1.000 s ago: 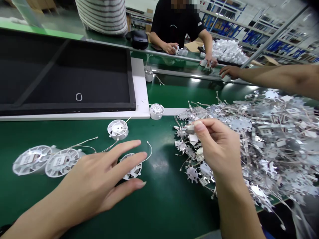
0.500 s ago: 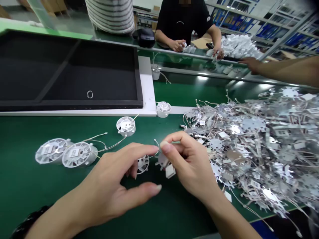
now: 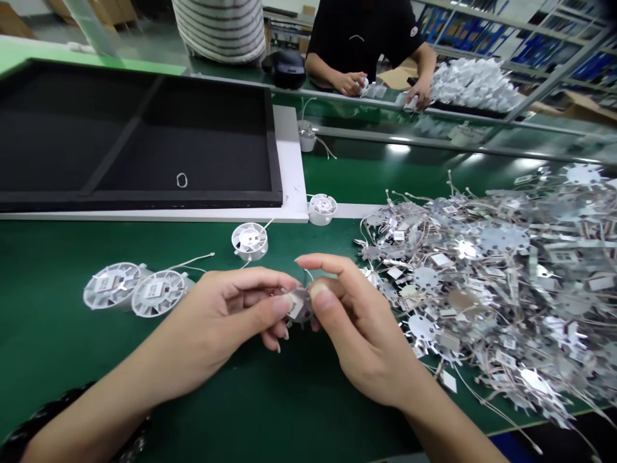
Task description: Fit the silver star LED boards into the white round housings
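Left fingers and right fingers pinch one plate, five fans showing.

You can read no words or numbers: print on the labels of the two white round housings beside your left hand is blurred; the chest mark and sleeve badge on the black shirt are too small.

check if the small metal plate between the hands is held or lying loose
Held: the left hand and right hand both grip the metal plate from opposite sides.
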`<act>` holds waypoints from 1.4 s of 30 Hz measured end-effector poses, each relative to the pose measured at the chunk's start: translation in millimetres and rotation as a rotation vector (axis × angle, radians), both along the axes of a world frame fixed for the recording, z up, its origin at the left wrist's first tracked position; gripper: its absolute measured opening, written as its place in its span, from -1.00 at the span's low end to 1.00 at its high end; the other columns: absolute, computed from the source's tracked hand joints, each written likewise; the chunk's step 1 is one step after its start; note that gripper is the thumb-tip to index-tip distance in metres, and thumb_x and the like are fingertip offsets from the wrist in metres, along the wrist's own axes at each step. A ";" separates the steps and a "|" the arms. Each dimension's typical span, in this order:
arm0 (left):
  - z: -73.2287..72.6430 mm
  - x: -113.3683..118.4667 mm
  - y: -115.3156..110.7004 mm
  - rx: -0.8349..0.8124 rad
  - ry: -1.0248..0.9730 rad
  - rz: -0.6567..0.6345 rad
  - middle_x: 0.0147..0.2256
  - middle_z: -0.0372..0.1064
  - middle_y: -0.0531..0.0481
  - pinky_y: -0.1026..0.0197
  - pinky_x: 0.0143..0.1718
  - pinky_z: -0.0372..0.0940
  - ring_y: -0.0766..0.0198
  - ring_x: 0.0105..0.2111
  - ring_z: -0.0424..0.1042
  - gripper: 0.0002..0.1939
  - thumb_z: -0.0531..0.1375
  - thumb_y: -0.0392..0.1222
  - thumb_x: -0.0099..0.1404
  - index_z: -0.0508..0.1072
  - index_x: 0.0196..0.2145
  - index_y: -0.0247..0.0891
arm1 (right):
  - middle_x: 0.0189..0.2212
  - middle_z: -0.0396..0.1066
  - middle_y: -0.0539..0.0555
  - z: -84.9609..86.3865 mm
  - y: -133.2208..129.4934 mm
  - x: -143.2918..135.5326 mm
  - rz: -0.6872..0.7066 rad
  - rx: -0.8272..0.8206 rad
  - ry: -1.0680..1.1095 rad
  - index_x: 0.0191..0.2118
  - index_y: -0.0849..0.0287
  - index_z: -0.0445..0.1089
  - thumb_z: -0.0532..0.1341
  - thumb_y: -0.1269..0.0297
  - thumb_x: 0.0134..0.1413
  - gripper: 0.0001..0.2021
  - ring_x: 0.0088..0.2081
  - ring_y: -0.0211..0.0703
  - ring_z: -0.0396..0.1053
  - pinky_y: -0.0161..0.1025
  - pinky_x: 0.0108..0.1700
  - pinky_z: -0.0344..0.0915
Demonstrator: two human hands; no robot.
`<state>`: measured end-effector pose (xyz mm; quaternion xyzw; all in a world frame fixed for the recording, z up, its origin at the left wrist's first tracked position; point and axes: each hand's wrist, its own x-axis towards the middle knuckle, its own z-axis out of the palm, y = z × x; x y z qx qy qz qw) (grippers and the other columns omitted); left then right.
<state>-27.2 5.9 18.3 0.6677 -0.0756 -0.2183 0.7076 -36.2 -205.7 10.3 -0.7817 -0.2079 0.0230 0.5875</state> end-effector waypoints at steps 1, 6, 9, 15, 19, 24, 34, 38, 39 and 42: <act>0.7 1.7 2.1 -0.018 0.022 0.002 -0.43 0.60 0.15 0.47 -0.40 0.54 0.38 -0.45 0.59 -0.92 0.38 -0.20 0.36 0.67 -0.18 -0.10 | -0.38 0.49 -0.05 1.0 -1.3 1.0 0.029 0.007 0.015 0.23 0.10 0.36 0.21 0.26 0.44 -0.68 -0.44 -0.26 0.43 -0.33 -0.41 0.36; 2.8 6.7 7.4 -0.082 0.073 0.056 -0.46 0.61 0.13 0.45 -0.37 0.55 0.36 -0.47 0.61 -0.85 0.43 -0.13 0.30 0.63 -0.19 -0.17 | -0.42 0.53 -0.05 5.7 -4.1 6.3 0.047 -0.080 -0.010 -0.09 0.17 0.60 0.35 0.32 0.31 -0.88 -0.49 -0.31 0.33 -0.37 -0.43 0.27; 3.8 7.6 10.5 -0.068 0.106 -0.010 -0.49 0.60 0.11 0.39 -0.38 0.56 0.30 -0.49 0.62 -0.76 0.40 -0.11 0.33 0.58 -0.07 -0.17 | -0.49 0.53 -0.05 6.7 -3.5 7.3 0.069 -0.044 -0.059 -0.23 0.18 0.62 0.31 0.37 0.35 -0.87 -0.51 -0.32 0.35 -0.38 -0.42 0.26; 6.9 5.1 16.3 -0.010 0.168 -0.072 -0.47 0.62 0.12 0.44 -0.32 0.51 0.34 -0.44 0.63 -0.77 0.38 -0.03 0.38 0.61 -0.07 -0.13 | -0.43 0.59 -0.05 8.5 -3.6 8.8 0.101 -0.032 0.004 -0.18 0.19 0.64 0.30 0.38 0.36 -0.87 -0.44 -0.35 0.46 -0.47 -0.36 0.31; 17.6 1.5 12.8 0.078 0.190 -0.002 -0.51 0.61 0.15 0.49 -0.24 0.45 0.41 -0.43 0.61 -0.85 0.38 -0.05 0.39 0.65 -0.14 -0.11 | -0.46 0.57 -0.08 9.4 -4.3 9.6 0.079 -0.014 0.033 -0.22 0.18 0.63 0.30 0.39 0.35 -0.86 -0.47 -0.37 0.41 -0.48 -0.41 0.28; 23.5 1.4 11.7 0.124 0.230 -0.055 -0.64 0.52 0.19 0.55 -0.33 0.32 0.53 -0.58 0.47 -0.84 0.38 -0.06 0.39 0.64 -0.33 -0.13 | -0.45 0.58 -0.09 8.2 -6.2 10.4 0.105 0.023 0.031 -0.24 0.14 0.64 0.28 0.44 0.36 -0.83 -0.44 -0.39 0.45 -0.51 -0.36 0.31; 5.3 4.8 17.1 -0.029 0.274 -0.157 -0.40 0.67 0.07 0.48 -0.37 0.50 0.32 -0.40 0.67 -0.69 0.38 0.05 0.41 0.59 0.02 -0.10 | -0.47 0.52 -0.09 10.0 -11.8 11.0 0.189 -0.040 0.028 -0.23 0.13 0.60 0.24 0.39 0.43 -0.80 -0.46 -0.38 0.39 -0.47 -0.37 0.27; 4.8 5.0 15.4 -0.080 0.274 -0.137 -0.42 0.66 0.09 0.53 -0.34 0.50 0.36 -0.41 0.67 -0.79 0.39 0.00 0.41 0.61 -0.07 -0.10 | -0.43 0.53 -0.09 10.8 -14.2 9.3 0.193 -0.074 0.030 -0.17 0.09 0.60 0.17 0.34 0.48 -0.77 -0.43 -0.36 0.40 -0.45 -0.36 0.27; 4.9 4.9 14.7 -0.081 0.279 -0.131 -0.43 0.66 0.09 0.52 -0.34 0.51 0.36 -0.41 0.66 -0.80 0.39 -0.02 0.41 0.62 -0.06 -0.09 | -0.45 0.51 -0.09 10.8 -14.2 9.2 0.176 -0.082 0.044 -0.18 0.08 0.60 0.18 0.31 0.48 -0.77 -0.45 -0.36 0.38 -0.44 -0.39 0.25; 5.6 4.1 13.0 -0.060 0.277 -0.111 -0.42 0.66 0.11 0.52 -0.31 0.52 0.36 -0.40 0.67 -0.80 0.41 -0.06 0.39 0.62 -0.07 -0.09 | -0.56 0.39 -0.09 10.9 -13.1 9.7 0.118 -0.097 0.121 -0.26 0.10 0.60 0.22 0.19 0.44 -0.75 -0.56 -0.35 0.22 -0.40 -0.53 0.12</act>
